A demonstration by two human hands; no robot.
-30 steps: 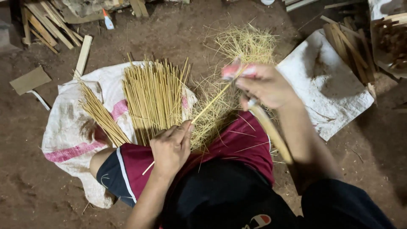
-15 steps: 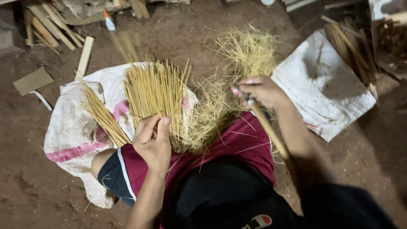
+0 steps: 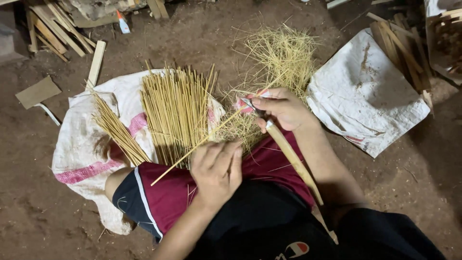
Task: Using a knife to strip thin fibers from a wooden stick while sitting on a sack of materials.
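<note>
My left hand (image 3: 217, 169) rests on my thigh and pinches a thin bamboo stick (image 3: 192, 149) that runs from lower left up toward my right hand. My right hand (image 3: 284, 110) grips a knife (image 3: 288, 151) with a long pale wooden handle; the small blade near my fingertips meets the stick's upper end. In front of my knee a fan of thin yellow sticks (image 3: 175, 108) lies on a white sack (image 3: 79, 144). A smaller bundle of sticks (image 3: 118, 132) lies to its left.
A heap of fine yellow shavings (image 3: 284, 55) lies on the dirt floor ahead. Another white sack (image 3: 368, 94) is spread at the right beside split wood pieces (image 3: 402, 45). Wood offcuts (image 3: 50, 26) and a flat board (image 3: 37, 91) lie at the upper left.
My left hand has come back from the stick fan to my thigh with a single stick. My right hand has shifted left and brought the knife blade to the stick's end.
</note>
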